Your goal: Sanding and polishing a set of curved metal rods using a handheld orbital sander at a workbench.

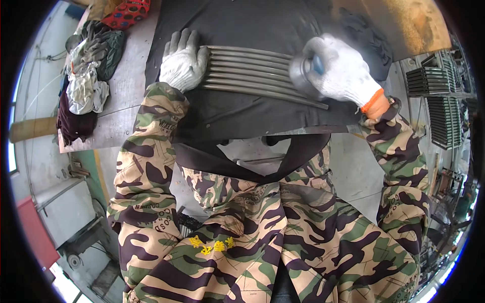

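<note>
Several slim grey metal tubes (252, 70) lie side by side on a black sheet (222, 116) over the table. At their left ends my left hand (183, 60), in a white glove with grey fingers, lies flat, fingers stretched and thumb side against the tube ends. Over the right part of the tubes, my right hand (341, 70), also gloved, is closed round a round grey thing (301, 76) with a blue part. Motion blurs that thing, and I cannot make out its kind. It covers the right ends of most tubes; the nearest tube sticks out past it.
Gloves and rags (88, 76) are heaped on the table's left side, near a red patterned cloth (126, 12). A dark crumpled cloth (371, 40) lies beyond my right hand, below a rust-stained board (419, 22). Racks of stacked metal parts (429, 81) stand at the right.
</note>
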Available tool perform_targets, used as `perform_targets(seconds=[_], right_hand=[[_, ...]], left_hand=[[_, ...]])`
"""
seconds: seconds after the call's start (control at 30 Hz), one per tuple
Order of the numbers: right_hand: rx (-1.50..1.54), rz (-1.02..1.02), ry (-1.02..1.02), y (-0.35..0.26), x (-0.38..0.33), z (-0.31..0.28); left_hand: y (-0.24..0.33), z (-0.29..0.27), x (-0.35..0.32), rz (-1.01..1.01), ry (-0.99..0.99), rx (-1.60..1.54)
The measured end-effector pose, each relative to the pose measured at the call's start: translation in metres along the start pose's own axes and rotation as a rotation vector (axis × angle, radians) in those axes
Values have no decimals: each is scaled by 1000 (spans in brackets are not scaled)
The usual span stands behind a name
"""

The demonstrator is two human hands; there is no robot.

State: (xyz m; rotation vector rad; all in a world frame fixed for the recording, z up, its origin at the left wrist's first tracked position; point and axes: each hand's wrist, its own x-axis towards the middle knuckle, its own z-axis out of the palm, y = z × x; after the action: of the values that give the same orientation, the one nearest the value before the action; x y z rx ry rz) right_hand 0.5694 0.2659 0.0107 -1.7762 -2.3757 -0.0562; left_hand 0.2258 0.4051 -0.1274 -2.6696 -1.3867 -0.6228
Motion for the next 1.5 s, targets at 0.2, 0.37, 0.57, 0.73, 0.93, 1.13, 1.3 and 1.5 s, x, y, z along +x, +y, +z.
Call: perform_targets(seconds=[0.2, 0.37, 0.57, 0.73, 0.93, 1.13, 1.3, 1.5], right_hand=[[-17, -19, 7, -12, 15, 10], [-51, 12, 0, -27, 24, 5], [36, -92, 14, -55, 36, 10], [34, -63, -136, -78, 56, 15], [7, -28, -129, -90, 75, 17], [17, -99, -32, -98, 78, 21], [-42, 65, -138, -101, 91, 20], [-5, -30, -60, -113, 86, 25]], left_hand=[[2, 0, -3, 79, 146, -7], [5, -6, 1, 72, 187, 31], [17, -10, 13, -86, -36, -55], [21, 0, 11, -8, 269, -33], [15, -7, -2, 71, 234, -127], [23, 1, 20, -31, 175, -67], [24, 6, 22, -40, 256, -49], [26, 11, 27, -23, 324, 23]])
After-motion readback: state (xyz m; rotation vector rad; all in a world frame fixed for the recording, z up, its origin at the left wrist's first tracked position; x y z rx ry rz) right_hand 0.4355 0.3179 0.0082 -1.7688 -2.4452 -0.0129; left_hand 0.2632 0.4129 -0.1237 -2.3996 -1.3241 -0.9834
